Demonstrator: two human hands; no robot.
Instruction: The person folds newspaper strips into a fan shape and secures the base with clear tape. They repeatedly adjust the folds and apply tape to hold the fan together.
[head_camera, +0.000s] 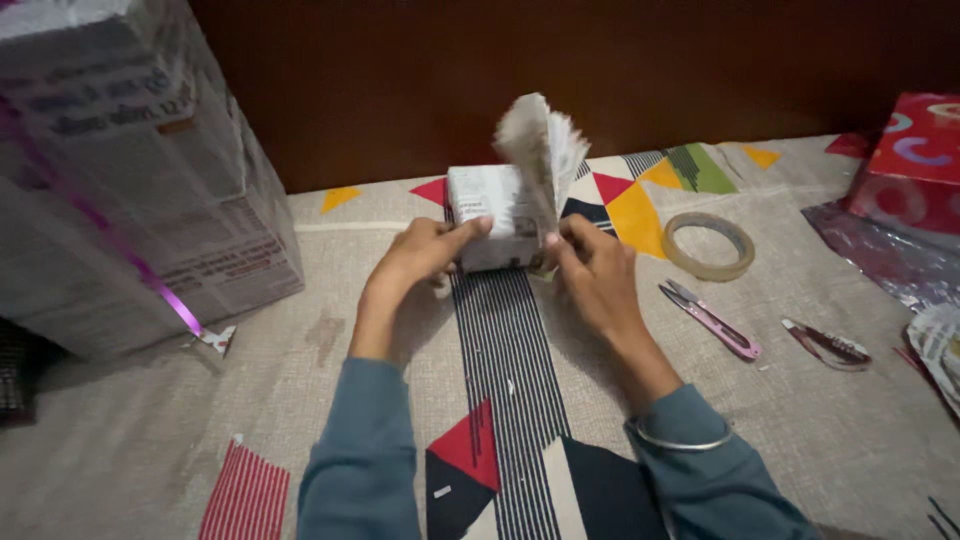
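One small box wrapped in newspaper sits in the middle of the cloth. The left hand presses its side with the grip closed on it, and the right hand pinches the loose paper flap that sticks up. One big newspaper-wrapped box with purple ribbon is cut off at left. One tape roll and two small cutters lie at right. A red parcel is half out of view. The cloth is beige with stripes and triangles, before a dark wall.

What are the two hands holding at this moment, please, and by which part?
A small newspaper-wrapped box: the left hand presses its left side, the right hand holds its right end below the loose paper flap.
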